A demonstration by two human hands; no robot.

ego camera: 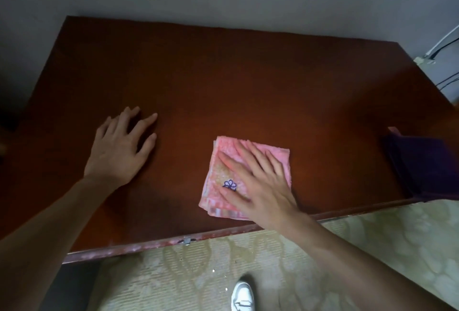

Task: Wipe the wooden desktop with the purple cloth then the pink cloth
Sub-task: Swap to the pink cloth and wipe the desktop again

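Note:
The folded pink cloth (224,174), with a small purple flower stitched on it, lies on the dark reddish wooden desktop (223,82) near the front edge. My right hand (258,181) presses flat on it with fingers spread, covering its right half. My left hand (121,149) rests flat on the bare wood to the left, fingers apart, holding nothing. The folded purple cloth (427,169) lies at the desk's right front corner, apart from both hands.
A pale wall runs behind the desk. White and black cables (442,47) hang past the back right corner. Patterned flooring (248,261) and a white shoe (243,295) show below the worn front edge of the desk.

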